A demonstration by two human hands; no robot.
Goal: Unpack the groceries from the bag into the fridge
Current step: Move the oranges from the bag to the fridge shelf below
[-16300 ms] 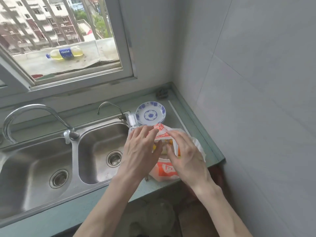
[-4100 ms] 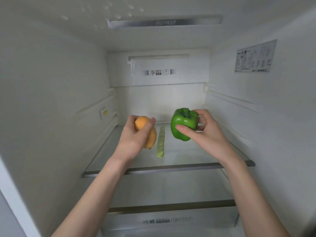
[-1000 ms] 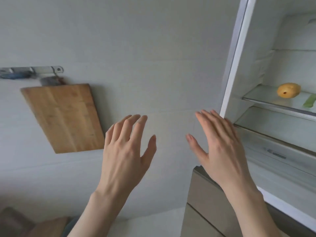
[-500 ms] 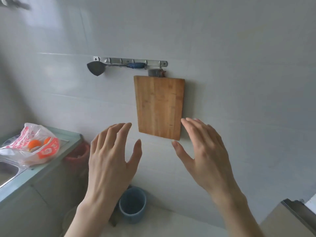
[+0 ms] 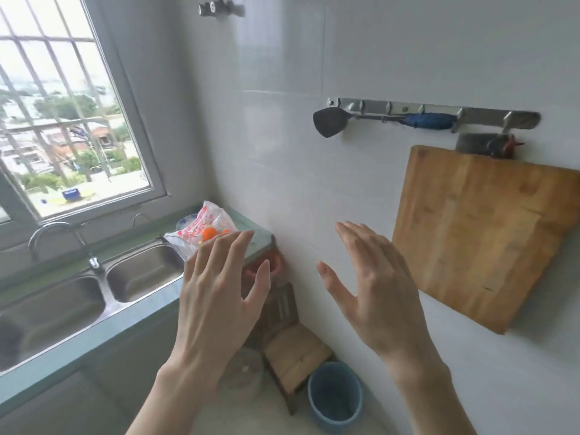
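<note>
Left hand: the left hand was raised at lower centre of the frame, back toward the camera, fingers spread and extended, grasping nothing.
Right hand: the right hand was raised right of centre, palm turned inward, fingers straight and slightly apart, grasping nothing.
Hand spacing: the two hands were apart, with bare wall tile showing between them.
Bag: the bag, clear plastic with red print, lay on the counter at the far corner, left of centre in the frame, beside the wall; the left fingertips overlapped its lower edge in the picture, and contact could not be determined.
Bag contents: an orange item was visible through the plastic; its type could not be determined.
Sink: a double steel sink occupied the counter at lower left, with a tap behind it.
Window: a barred window filled the upper left.
Wall rail: a metal rail at upper right carried a spatula with a blue handle.
Board: a wooden board hung under the rail at the right edge.
Floor: a blue bin stood at bottom centre, just beside a wooden stool.
</note>
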